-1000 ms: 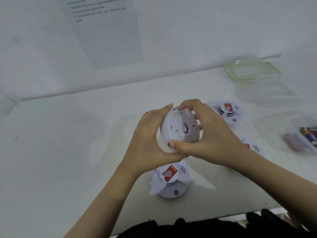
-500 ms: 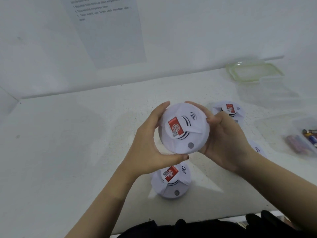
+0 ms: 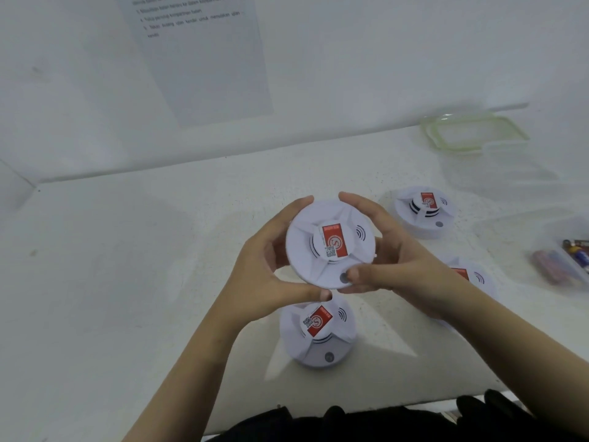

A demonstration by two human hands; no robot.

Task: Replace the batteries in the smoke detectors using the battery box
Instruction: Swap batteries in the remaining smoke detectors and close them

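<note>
A white round smoke detector (image 3: pixel 330 247) with a red label faces up at me, held in the air above the table. My left hand (image 3: pixel 267 269) grips its left rim, thumb below and fingers curled over the top edge. My right hand (image 3: pixel 392 260) grips the right rim, its thumb lying on the face near the grey button. Three more detectors stand on the table: one (image 3: pixel 318 333) just under my hands, one (image 3: pixel 425 210) at the back right, one (image 3: pixel 471 279) partly hidden behind my right wrist. The clear battery box (image 3: pixel 561 266) at the far right holds several batteries.
A clear container with a green-rimmed lid (image 3: pixel 475 134) lies at the back right by the wall. A printed instruction sheet (image 3: pixel 200 55) hangs on the wall. The white table (image 3: pixel 127 282) ends at a front edge near my body.
The held detector was turned over from its back side to its labelled face. My right hand shifted from covering it to gripping its right rim, and it now lies flatter.
</note>
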